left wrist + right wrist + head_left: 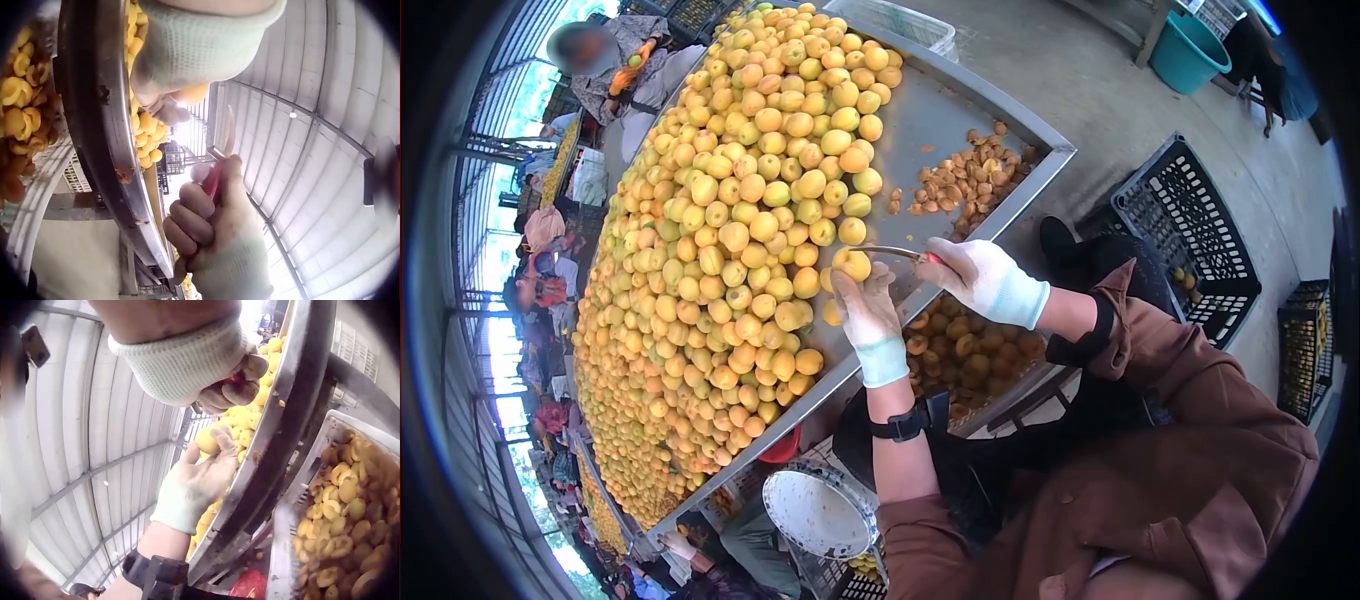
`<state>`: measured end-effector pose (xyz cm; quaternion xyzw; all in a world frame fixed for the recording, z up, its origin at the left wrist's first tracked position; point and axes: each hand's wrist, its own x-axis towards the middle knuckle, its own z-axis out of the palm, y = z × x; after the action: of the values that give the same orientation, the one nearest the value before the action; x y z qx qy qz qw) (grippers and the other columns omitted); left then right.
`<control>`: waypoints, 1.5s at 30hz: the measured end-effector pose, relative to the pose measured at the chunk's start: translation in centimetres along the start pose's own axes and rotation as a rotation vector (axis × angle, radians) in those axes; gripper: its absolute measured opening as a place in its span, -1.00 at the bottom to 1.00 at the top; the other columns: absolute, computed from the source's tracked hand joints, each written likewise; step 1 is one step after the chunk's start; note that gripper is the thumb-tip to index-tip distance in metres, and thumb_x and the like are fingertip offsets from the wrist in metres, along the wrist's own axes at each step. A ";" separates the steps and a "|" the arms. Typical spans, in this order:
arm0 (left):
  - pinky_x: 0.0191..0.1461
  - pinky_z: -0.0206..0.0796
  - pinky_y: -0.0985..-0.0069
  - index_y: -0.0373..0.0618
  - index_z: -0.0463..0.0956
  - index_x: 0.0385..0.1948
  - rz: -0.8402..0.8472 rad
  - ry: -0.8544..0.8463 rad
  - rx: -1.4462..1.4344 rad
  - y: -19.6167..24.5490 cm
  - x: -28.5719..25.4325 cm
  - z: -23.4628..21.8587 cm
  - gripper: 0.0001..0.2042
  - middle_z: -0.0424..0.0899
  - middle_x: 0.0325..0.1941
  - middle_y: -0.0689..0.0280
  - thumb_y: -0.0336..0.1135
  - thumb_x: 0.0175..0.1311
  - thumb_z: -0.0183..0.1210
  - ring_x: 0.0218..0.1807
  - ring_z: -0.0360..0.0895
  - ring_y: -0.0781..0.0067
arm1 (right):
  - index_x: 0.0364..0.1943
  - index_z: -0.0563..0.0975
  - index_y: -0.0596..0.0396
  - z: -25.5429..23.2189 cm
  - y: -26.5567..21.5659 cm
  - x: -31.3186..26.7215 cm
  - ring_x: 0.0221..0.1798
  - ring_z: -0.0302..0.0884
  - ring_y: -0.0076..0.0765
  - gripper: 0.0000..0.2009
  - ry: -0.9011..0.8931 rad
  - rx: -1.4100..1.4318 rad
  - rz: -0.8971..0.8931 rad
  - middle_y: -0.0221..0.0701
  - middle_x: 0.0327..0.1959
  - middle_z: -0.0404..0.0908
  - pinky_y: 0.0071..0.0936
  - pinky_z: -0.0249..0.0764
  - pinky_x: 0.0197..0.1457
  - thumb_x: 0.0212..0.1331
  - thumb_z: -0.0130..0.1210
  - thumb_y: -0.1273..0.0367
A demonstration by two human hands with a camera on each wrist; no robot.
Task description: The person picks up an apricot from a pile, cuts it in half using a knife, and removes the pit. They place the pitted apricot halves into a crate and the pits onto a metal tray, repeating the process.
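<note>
In the head view my gloved left hand (868, 315) holds a whole yellow-orange apricot (853, 264) in its fingertips, just over the table's near edge. My gloved right hand (992, 282) grips a knife (890, 250) with a red handle and a slim, curved blade. The blade reaches toward the apricot and overlaps its upper edge in this view. From the left wrist, the knife's red handle (214, 181) shows in the curled right fingers, blade pointing up. The right wrist view shows the apricot (207, 441) between left thumb and fingers.
A large heap of apricots (730, 220) covers much of the metal table (920, 100). Brown pits (965, 180) lie near its corner. Below the edge stands a crate of halved apricots (344, 506). Black crates (1190, 230), a white bucket (820, 512) and other people surround the table.
</note>
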<state>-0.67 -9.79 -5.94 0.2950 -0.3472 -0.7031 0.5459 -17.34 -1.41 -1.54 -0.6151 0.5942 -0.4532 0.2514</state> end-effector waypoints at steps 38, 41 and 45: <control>0.00 0.49 0.36 -0.32 0.16 0.12 0.260 0.157 0.546 0.7 -1.2 2.8 -0.65 0.55 -0.04 0.01 -0.25 0.47 -0.15 -0.07 0.59 0.21 | -0.31 0.39 0.13 2.2 -1.1 -0.9 -0.49 0.61 0.01 -0.66 0.001 -0.292 0.050 -0.19 -0.62 0.57 -0.18 0.50 -0.48 0.31 0.02 0.10; 0.03 0.47 0.34 -0.30 0.16 0.14 0.299 0.128 0.644 0.8 -1.3 2.5 -0.66 0.52 -0.01 0.01 -0.28 0.48 -0.15 -0.07 0.59 0.22 | -0.30 0.40 0.14 1.9 -1.1 -1.0 -0.49 0.60 0.01 -0.66 -0.027 -0.296 0.055 -0.19 -0.61 0.57 -0.19 0.50 -0.47 0.31 0.02 0.11; 0.08 0.47 0.30 -0.26 0.15 0.18 0.369 0.060 0.768 1.0 -1.1 2.1 -0.66 0.50 0.03 -0.03 -0.29 0.49 -0.17 -0.06 0.58 0.21 | -0.29 0.40 0.14 0.8 -1.6 -0.9 -0.49 0.60 0.02 -0.67 -0.106 -0.287 0.085 -0.18 -0.61 0.56 -0.18 0.49 -0.46 0.32 0.02 0.12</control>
<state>-1.54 -8.50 -3.83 0.4302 -0.6149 -0.4043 0.5228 -15.78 -0.43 -0.79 -0.6422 0.6642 -0.3193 0.2109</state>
